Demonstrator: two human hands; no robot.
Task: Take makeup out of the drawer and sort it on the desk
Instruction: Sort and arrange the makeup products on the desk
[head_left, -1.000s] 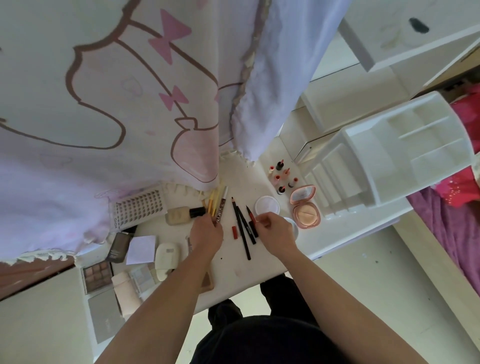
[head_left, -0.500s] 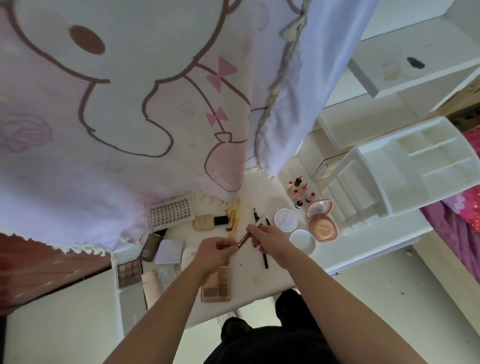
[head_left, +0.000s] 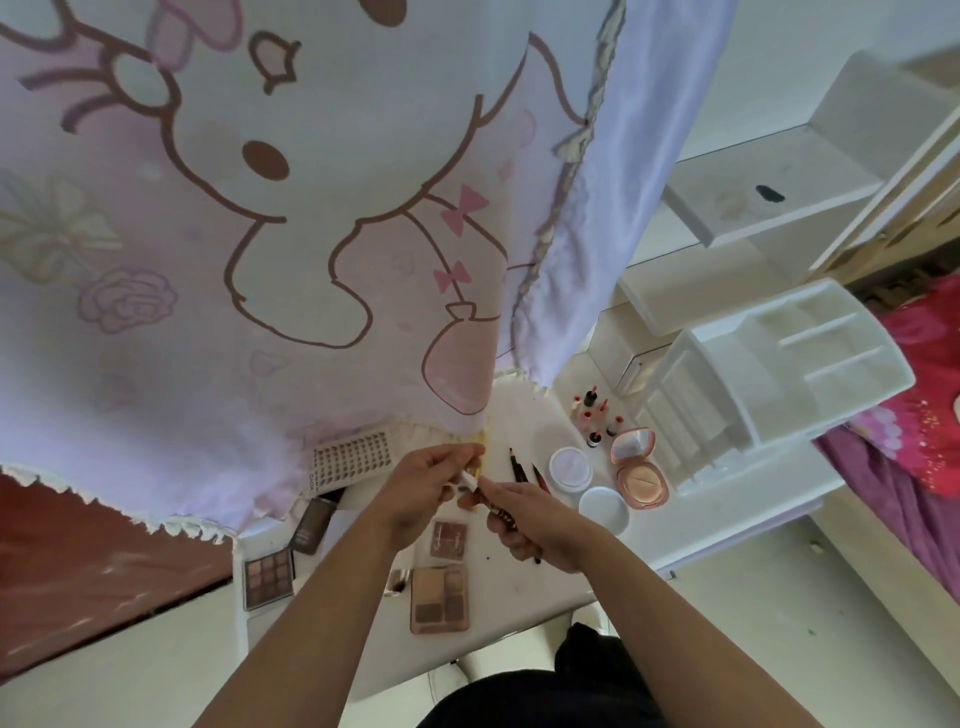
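A bedroom at home: a white desk (head_left: 524, 582) strewn with makeup palettes (head_left: 439, 600), a cartoon-print curtain (head_left: 311, 234) hanging over its far side, white shelves (head_left: 779, 176) behind it, a bed (head_left: 924, 374) with red and purple covers to its right.

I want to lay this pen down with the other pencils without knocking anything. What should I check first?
1. Grip on the pen: the right hand holds the brown barrel and the left hand pinches the white end. Ok.
2. Cap seated: cannot tell, fingers cover it.
3. The dark pencils lie in view on the desk, past the hands. Ok.
4. The white pots sit close beside those pencils. Not ok, easily nudged.
5. The curtain hem drapes over the desk's back edge. What it hides: cannot tell.
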